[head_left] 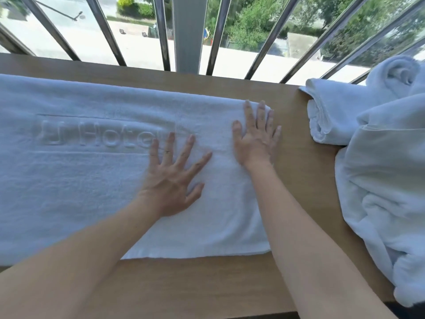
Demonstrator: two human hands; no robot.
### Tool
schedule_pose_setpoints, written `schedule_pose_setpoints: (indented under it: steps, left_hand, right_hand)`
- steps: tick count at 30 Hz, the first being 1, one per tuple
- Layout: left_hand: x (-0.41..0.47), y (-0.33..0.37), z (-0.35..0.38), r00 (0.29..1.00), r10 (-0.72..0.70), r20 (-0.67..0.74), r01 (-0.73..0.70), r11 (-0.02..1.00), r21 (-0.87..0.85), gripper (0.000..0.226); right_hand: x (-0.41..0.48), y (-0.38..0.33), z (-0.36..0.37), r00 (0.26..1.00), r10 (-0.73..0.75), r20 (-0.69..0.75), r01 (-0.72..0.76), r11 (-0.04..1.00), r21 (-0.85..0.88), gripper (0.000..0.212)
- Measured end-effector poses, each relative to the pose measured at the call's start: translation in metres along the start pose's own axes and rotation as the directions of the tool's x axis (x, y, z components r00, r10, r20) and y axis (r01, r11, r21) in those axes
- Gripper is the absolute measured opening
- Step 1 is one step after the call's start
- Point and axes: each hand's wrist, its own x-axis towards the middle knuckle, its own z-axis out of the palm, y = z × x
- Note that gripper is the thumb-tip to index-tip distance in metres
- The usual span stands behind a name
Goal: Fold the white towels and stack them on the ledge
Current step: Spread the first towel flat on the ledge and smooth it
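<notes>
A long white towel (76,180) with a raised "Hotel" mark lies flat along the wooden ledge (296,180), running off the left edge of view. My left hand (174,178) presses flat on it with fingers spread, just right of the lettering. My right hand (255,139) lies flat near the towel's right end, fingers straight and reaching toward its far right corner. Both hands hold nothing.
A pile of crumpled white towels (386,185) covers the ledge's right side, with a rolled towel (333,116) at its far end. Metal window bars (161,33) rise behind the ledge's far edge. Bare wood shows along the near edge.
</notes>
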Motion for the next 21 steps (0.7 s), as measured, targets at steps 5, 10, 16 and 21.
schedule_pose_setpoints:
  steps: [5, 10, 16, 21]
  left_hand:
    - [0.001, 0.028, -0.005, 0.991, -0.120, 0.056, 0.122, 0.991, -0.046, 0.075]
    - [-0.007, 0.090, -0.005, 0.981, 0.173, 0.089, -0.160, 0.978, -0.137, 0.069]
    - [0.004, 0.138, -0.008, 0.928, 0.368, 0.053, -0.354, 0.917, -0.183, 0.055]
    - [0.030, 0.149, -0.024, 0.995, 0.088, -0.036, -0.095, 0.944, -0.317, 0.027]
  right_hand:
    - [0.011, 0.006, -0.009, 0.999, 0.045, 0.021, -0.046, 0.996, 0.070, 0.059]
    - [0.018, 0.012, -0.026, 1.000, 0.013, 0.022, -0.017, 0.984, 0.177, 0.053]
    - [0.032, 0.034, -0.053, 0.998, -0.064, 0.017, 0.057, 0.960, 0.275, 0.039]
    - [0.024, 0.045, -0.065, 0.989, -0.041, 0.140, -0.071, 0.703, 0.708, 0.013]
